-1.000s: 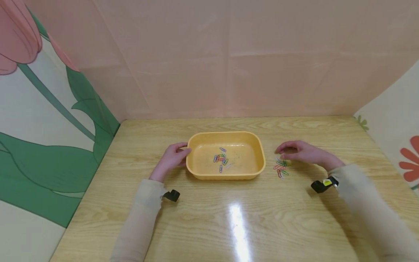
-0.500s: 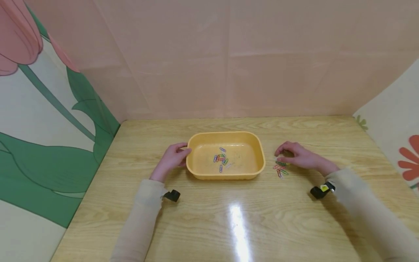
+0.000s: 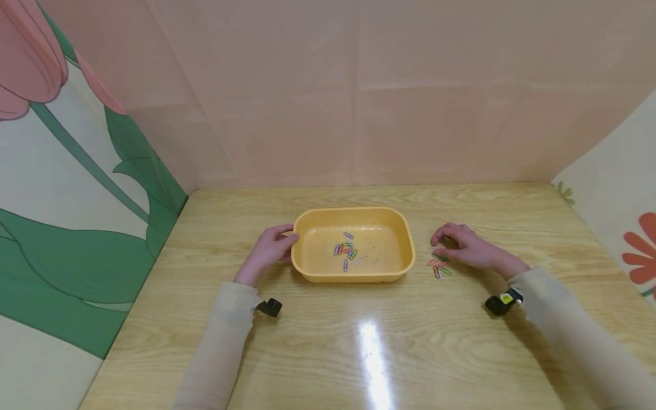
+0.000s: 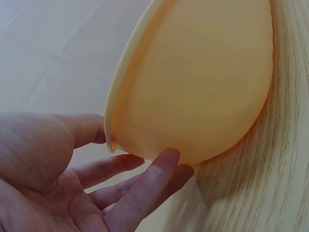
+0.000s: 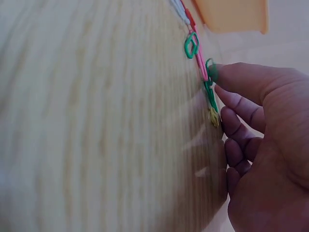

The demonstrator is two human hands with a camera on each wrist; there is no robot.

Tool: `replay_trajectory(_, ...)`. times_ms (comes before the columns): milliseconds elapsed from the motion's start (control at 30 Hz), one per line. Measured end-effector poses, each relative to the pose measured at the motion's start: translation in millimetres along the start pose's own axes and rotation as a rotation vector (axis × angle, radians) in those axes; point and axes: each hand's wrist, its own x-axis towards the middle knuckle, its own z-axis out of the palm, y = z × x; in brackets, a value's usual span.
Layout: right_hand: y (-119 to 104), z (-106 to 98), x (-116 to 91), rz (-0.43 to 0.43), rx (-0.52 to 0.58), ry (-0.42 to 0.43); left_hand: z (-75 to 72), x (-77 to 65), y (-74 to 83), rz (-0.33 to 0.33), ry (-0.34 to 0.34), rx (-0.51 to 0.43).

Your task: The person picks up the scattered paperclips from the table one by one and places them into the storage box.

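A yellow plastic tray (image 3: 359,278) stands on the table with several coloured paper clips (image 3: 340,249) scattered inside. My left hand (image 3: 269,247) holds its left end; in the left wrist view the thumb sits at the rim and the fingers (image 4: 161,166) lie against the outer wall. Right of the tray lies a small pile of paper clips (image 3: 437,272), red, pink, green and white. Over that pile is my right hand (image 3: 468,247), fingers bent. In the right wrist view its thumb tip meets a green paper clip (image 5: 210,94), a small gap parting it from the index finger. A yellow paper clip (image 5: 214,117) lies beside the fingers.
The wooden table (image 3: 307,353) ends at a pink cloth backdrop (image 3: 353,114). Flower-patterned panels border it on the left and right. A bright light reflection (image 3: 374,359) shows at the front. Each wrist wears a small black camera (image 3: 269,307).
My right hand has shifted slightly down and left over the pile, its thumb lowering to the clips and covering some. The left hand and the tray have stayed in place.
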Motion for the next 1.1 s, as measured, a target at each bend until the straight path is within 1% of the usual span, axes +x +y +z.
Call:
replay_trajectory(133, 3.0, 0.9, 0.3, -0.028, -0.005, 0.008, 0.1, -0.2, -1.0, 0.003, 0.001, -0.006)
replay_trajectory(333, 1.5, -0.1, 1.1, -0.015, 0.011, -0.011, -0.3, 0.7, -1.6, 0.001, 0.003, 0.002)
replay_trajectory(467, 2.4, 0.4, 1.6, -0.045, 0.019, -0.006, -0.5, 0.2, -1.0, -0.004, 0.001, 0.000)
replay_trajectory(567, 3.3, 1.3, 1.8, -0.052, 0.009, -0.003, -0.5, -0.6, -0.6, -0.005, -0.001, 0.003)
replay_trajectory(733, 3.0, 1.7, 1.1, -0.029, -0.021, -0.007, 0.0, 0.0, -1.3, -0.003, -0.002, -0.002)
replay_trajectory(867, 2.1, 1.7, 1.0, -0.053, -0.021, 0.008, 0.0, 0.4, -1.7, -0.002, -0.005, 0.001)
replay_trajectory(933, 1.4, 1.4, 2.0, -0.065, 0.009, 0.016, -0.1, 0.4, -1.5, -0.008, -0.003, 0.000)
replay_trajectory(1000, 0.0, 0.8, 3.7, -0.056, 0.061, 0.015, -0.6, 0.2, -1.6, -0.011, -0.002, -0.001)
replay_trajectory(1033, -1.0, 0.1, 4.9, -0.040, 0.090, 0.008, -0.7, 0.6, -1.9, -0.009, -0.003, -0.003)
replay_trajectory(1100, -4.0, -2.1, 7.7, 0.027, 0.144, -0.014, -1.1, 0.7, -2.1, -0.011, 0.003, -0.003)
